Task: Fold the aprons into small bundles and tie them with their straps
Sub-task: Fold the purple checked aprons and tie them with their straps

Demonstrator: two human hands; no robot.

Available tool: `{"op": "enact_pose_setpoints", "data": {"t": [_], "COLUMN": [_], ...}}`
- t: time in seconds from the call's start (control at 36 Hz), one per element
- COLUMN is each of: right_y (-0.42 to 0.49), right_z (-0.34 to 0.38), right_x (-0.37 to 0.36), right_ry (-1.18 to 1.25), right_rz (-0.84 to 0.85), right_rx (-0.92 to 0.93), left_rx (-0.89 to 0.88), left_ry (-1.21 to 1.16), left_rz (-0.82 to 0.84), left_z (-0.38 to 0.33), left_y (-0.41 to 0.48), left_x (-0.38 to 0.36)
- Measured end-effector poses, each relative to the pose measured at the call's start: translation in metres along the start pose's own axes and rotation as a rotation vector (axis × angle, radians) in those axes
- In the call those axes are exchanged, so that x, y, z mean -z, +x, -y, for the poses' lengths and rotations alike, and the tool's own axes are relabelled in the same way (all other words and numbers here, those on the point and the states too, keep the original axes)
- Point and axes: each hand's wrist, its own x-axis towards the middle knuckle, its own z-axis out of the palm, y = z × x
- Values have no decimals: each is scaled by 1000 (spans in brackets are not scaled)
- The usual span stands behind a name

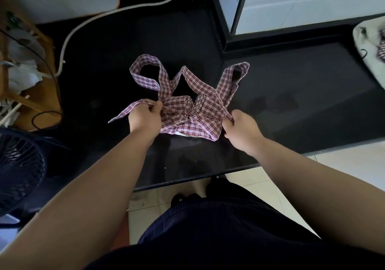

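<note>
plaid red-and-white apron (193, 121) folded into a small bundle, lying on black counter (291, 103), mid-frame, near the counter's front edge. straps cross over the bundle's middle, looks like a knot there but can't tell how tight.

left hand (143, 119): fingers curled, pinching left strap (135, 105) just beside the bundle's left edge. strap's loose end trails out to the lower left, flat on the counter.

right hand (239, 130): fingers curled, pinching right strap (226, 111) at the bundle's right edge. both forearms bare, reaching in from the bottom of the view.

strap slack lies on the counter behind the bundle: one loop at left, one at right, a v-shaped peak between them.

other stuff: whitish bag (362, 40) at far right on the counter, well apart from the bundle, more plaid cloth (382, 48) showing in it. white hose (100, 15) curves across the back left. dark fan (20, 165) at lower left, beside the left arm.
</note>
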Motion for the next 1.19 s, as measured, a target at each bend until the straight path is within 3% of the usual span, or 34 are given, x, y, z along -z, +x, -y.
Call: {"op": "enact_pose_setpoints", "data": {"t": [0.11, 0.25, 0.33, 0.39, 0.42, 0.47, 0.56, 0.69, 0.75, 0.86, 0.94, 1.03, 1.19], "right_y": [6, 12, 10, 7, 6, 3, 2, 0, -3, -6, -6, 3, 8], "right_z": [0, 0, -2, -4, -3, -1, -3, -9, -11, -14, -12, -11, 0], "right_x": [-4, -4, -4, -4, -5, -7, -16, -15, -14, -17, -23, -32, -11], "right_ry": [134, 472, 294, 111, 26, -157, -332, -457, -421, -379, -486, -531, -193], "right_rz": [13, -57, -160, -231, -251, -230, -93, -44, 5, 178, 159, 34, 76], "right_rx": [-144, -360, -388, -289, -183, 88, 371, 568, 562, 422, 341, 304, 321], "left_rx": [43, 101, 197, 197, 117, -217, -794, -1038, -963, -596, -474, -483, -620], "left_ry": [-14, -87, -109, -53, -31, 67, 245, 459, 486, 592, 594, 483, 381], "left_rz": [32, -21, -131, -231, -295, -352, -162, -5, 140, 412, 390, 282, 163], "left_z": [6, 10, 9, 9, 11, 18, 33, 57, 64, 59, 53, 53, 40], "left_y": [5, 1, -5, -13, -16, -18, -13, -11, -15, -29, -32, -24, -7], "left_x": [4, 0, -7, -11, -13, -16, -13, 1, 4, 6, 4, 2, 13]}}
